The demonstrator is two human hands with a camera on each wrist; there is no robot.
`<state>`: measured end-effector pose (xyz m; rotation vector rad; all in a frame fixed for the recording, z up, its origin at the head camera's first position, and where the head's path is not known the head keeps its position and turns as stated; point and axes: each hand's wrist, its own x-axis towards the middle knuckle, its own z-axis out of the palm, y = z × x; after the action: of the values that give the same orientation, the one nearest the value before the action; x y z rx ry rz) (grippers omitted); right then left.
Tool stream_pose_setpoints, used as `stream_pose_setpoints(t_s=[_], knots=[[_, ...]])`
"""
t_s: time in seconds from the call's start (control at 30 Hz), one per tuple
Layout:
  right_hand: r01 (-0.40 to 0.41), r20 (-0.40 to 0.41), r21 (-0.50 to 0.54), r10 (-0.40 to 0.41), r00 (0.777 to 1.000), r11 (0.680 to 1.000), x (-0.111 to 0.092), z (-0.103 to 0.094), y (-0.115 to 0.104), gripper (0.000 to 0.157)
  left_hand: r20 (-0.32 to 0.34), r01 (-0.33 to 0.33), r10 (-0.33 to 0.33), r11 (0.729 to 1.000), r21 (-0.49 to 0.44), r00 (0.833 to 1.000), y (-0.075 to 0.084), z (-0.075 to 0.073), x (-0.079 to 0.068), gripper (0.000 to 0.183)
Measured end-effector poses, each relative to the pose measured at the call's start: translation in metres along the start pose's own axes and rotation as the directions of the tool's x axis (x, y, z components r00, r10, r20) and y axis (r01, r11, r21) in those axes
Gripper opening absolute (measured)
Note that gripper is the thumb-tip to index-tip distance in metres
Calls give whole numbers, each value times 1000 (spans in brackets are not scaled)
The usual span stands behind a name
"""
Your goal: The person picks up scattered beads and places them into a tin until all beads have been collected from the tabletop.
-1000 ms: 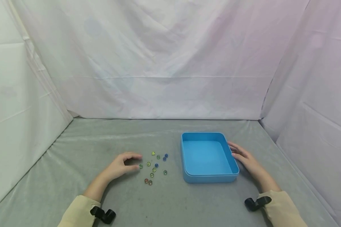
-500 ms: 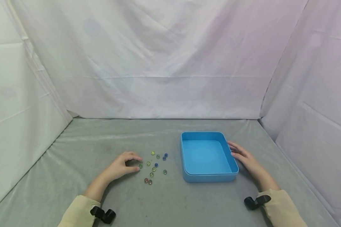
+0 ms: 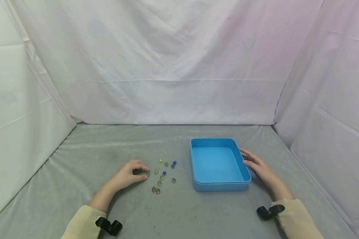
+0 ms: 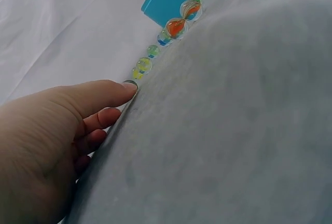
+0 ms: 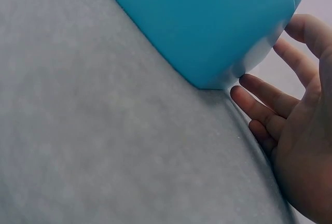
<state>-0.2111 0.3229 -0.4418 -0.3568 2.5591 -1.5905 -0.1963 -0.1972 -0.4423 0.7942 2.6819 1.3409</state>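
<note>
My left hand (image 3: 128, 173) rests on the grey cloth, thumb and index finger closed in on a green glass marble (image 3: 148, 174). In the left wrist view the thumb tip covers most of that marble (image 4: 132, 84). Several other marbles lie scattered just right of it: yellow-green ones (image 3: 156, 172), blue ones (image 3: 164, 173) and a reddish one (image 3: 154, 189). A square blue open-topped box (image 3: 216, 164) stands right of the marbles, bare inside. My right hand (image 3: 261, 169) touches the box's right side with extended, spread fingers; the right wrist view shows the fingertips along the blue wall (image 5: 207, 22).
Grey cloth (image 3: 179, 215) covers the table. White curtains (image 3: 173, 66) hang along the back and both sides. Each beige sleeve (image 3: 85, 222) has a black camera mount (image 3: 109, 226) at the wrist.
The left index finger has curled down toward the thumb, narrowing the gap around the green marble. The right hand and box keep their places.
</note>
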Motion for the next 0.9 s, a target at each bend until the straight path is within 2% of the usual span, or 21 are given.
stream_pose_setpoints(t_s=[0.07, 0.43, 0.67, 0.9], knots=[[-2, 0, -3, 2, 1000, 1000, 0, 0, 0, 54, 2, -9, 9, 1000, 14, 1000, -12, 2, 1, 19], [-2, -5, -6, 2, 1000, 1000, 0, 0, 1, 54, -6, 6, -5, 997, 72, 1000, -9, 4, 3, 17], [9, 3, 5, -9, 1000, 1000, -1, 0, 0, 53, -24, 16, -15, 999, 43, 1000, -8, 4, 3, 16], [11, 12, 17, -11, 1000, 1000, -1, -1, 0, 53, -57, 60, -60, 998, -1, 997, -7, 4, 2, 13]])
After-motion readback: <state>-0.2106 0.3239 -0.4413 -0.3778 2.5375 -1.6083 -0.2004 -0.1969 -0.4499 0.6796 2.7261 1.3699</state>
